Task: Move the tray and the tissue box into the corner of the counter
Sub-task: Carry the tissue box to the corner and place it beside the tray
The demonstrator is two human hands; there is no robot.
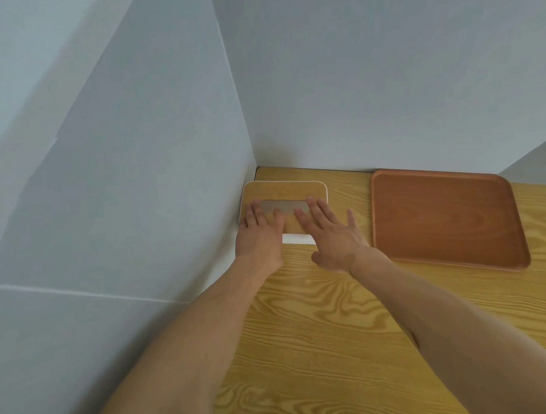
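Observation:
The tissue box (285, 189), white with a light wooden lid and a grey slot, sits in the corner of the counter, its left side against the left wall. My left hand (262, 236) lies flat on the lid's left part, fingers spread. My right hand (330, 235) lies flat on the lid's right part, with the thumb hanging over the counter. Neither hand grips anything. The reddish-brown wooden tray (444, 220) lies flat and empty to the right of the box, its far edge near the back wall, a gap of bare counter between them.
The wood-grain counter (322, 332) runs toward me and to the right. Pale grey walls (354, 88) close it off on the left and at the back, meeting in the corner just behind the box.

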